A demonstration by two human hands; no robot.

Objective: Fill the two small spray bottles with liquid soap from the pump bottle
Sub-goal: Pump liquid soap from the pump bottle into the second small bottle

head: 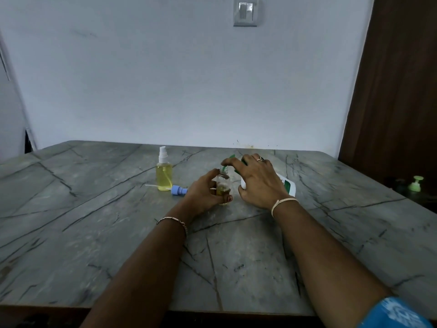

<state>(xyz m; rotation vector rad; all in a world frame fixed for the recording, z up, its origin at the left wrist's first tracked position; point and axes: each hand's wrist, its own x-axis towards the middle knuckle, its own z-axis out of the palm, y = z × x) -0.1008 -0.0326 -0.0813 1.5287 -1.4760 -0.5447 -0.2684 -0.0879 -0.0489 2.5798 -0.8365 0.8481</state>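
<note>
My left hand grips a small clear spray bottle standing uncapped on the table, with yellow liquid in its lower part. My right hand rests over the white pump bottle, fingers on its green pump head, whose nozzle sits right over the small bottle's mouth. A second small spray bottle, nearly full of yellow liquid and capped with a white sprayer, stands to the left. A blue spray cap with its white dip tube lies on the table between them.
The grey marble-patterned table stands against a pale wall. A brown door is at the right. A small green pump top shows past the table's right edge. A wall switch sits high up.
</note>
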